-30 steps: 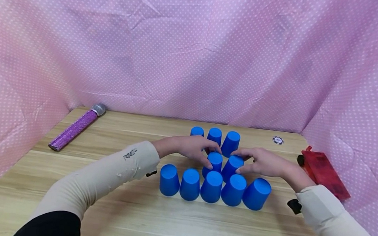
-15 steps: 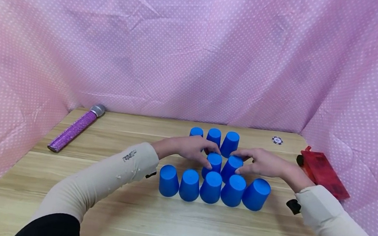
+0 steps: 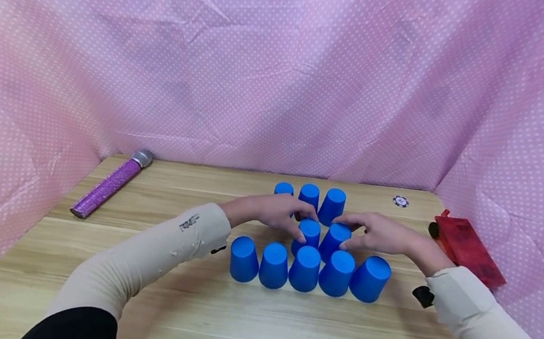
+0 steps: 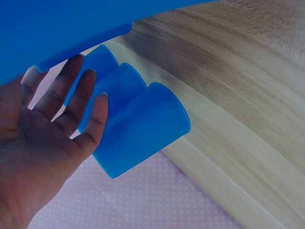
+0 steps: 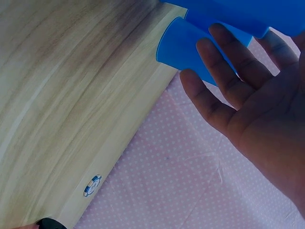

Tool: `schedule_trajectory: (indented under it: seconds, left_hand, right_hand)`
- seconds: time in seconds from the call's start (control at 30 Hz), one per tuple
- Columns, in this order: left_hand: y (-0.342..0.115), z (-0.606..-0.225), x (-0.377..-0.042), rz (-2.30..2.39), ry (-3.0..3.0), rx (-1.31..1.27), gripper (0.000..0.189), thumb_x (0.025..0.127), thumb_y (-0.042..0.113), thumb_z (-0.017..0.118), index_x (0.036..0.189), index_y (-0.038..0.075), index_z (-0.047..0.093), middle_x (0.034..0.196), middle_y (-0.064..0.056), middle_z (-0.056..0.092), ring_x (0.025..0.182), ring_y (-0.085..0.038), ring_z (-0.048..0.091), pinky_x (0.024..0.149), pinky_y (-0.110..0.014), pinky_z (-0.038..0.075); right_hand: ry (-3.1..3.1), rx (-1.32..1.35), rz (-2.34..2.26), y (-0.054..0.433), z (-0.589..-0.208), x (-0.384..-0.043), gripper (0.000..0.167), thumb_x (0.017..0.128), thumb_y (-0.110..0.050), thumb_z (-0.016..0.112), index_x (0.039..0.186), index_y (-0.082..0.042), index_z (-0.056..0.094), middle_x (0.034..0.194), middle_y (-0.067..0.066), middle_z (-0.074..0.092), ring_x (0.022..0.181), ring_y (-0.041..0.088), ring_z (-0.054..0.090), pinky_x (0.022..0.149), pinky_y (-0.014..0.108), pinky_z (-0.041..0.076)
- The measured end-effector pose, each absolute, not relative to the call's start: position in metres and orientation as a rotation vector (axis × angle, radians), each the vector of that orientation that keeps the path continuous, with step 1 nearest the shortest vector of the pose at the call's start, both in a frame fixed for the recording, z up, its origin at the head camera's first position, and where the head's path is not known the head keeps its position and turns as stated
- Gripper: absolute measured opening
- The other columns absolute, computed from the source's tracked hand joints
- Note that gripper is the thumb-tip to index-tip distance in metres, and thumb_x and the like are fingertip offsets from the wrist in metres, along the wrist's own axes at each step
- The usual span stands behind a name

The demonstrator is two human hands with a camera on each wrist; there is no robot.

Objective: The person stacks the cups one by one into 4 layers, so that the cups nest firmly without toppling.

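Observation:
Two upside-down blue cups stand side by side in the middle of the head view. My left hand (image 3: 283,214) grips the left blue cup (image 3: 312,231), thumb at its near side and index finger at its far side. My right hand (image 3: 378,233) holds the right blue cup (image 3: 333,243) in the same way. Seen from the left wrist, the left hand's fingers (image 4: 97,119) reach along the cup's rim, its thumb mostly hidden. In the right wrist view, the remaining fingers (image 5: 209,98) of the right hand spread below its cup.
Nearer the body runs a row of several upturned blue cups (image 3: 304,271). Behind the hands stand three more blue cups (image 3: 332,205). A purple glittery microphone (image 3: 108,187) lies left; a poker chip (image 3: 401,201) and a red object (image 3: 469,250) lie right. Pink dotted cloth (image 3: 282,81) surrounds the table.

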State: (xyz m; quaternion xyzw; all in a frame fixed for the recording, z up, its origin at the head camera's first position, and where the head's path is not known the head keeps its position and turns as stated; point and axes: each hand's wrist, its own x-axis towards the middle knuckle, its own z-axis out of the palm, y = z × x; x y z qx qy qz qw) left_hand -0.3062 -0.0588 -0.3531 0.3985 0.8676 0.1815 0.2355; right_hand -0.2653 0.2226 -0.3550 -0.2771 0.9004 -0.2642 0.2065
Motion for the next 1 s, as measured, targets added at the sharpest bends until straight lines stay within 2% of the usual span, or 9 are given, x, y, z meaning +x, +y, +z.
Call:
schedule_trajectory:
  seconds: [0.43,0.77,1.0]
  left_hand:
    - [-0.059,-0.354,-0.305,0.466,2.399,1.076,0.054,0.088,0.046,0.074,0.136,0.027,0.056,0.127,0.002,0.066,0.12,-0.017,0.06,0.102,-0.042,0.051]
    - [-0.058,-0.348,-0.303,0.436,2.413,1.047,0.055,0.088,0.045,0.075,0.136,0.026,0.057,0.127,0.0,0.066,0.12,-0.019,0.059,0.1,-0.041,0.052]
    - [-0.057,-0.348,-0.303,0.422,2.416,1.036,0.055,0.088,0.044,0.074,0.137,0.026,0.056,0.13,-0.001,0.065,0.122,-0.019,0.059,0.1,-0.041,0.052]
  right_hand:
    - [2.528,-0.8,-0.736,0.225,-0.35,-0.265,0.062,0.092,-0.039,0.071,0.144,-0.01,0.053,0.137,0.014,0.062,0.127,0.041,0.057,0.099,0.064,0.048]
    - [2.599,-0.782,-0.741,0.239,-0.344,-0.271,0.06,0.093,-0.04,0.07,0.142,-0.01,0.054,0.134,0.01,0.065,0.124,0.034,0.06,0.097,0.055,0.053]
    - [2.648,-0.715,-0.748,0.25,-0.339,-0.277,0.063,0.092,-0.04,0.07,0.143,-0.007,0.052,0.136,0.016,0.062,0.126,0.039,0.057,0.099,0.058,0.051]
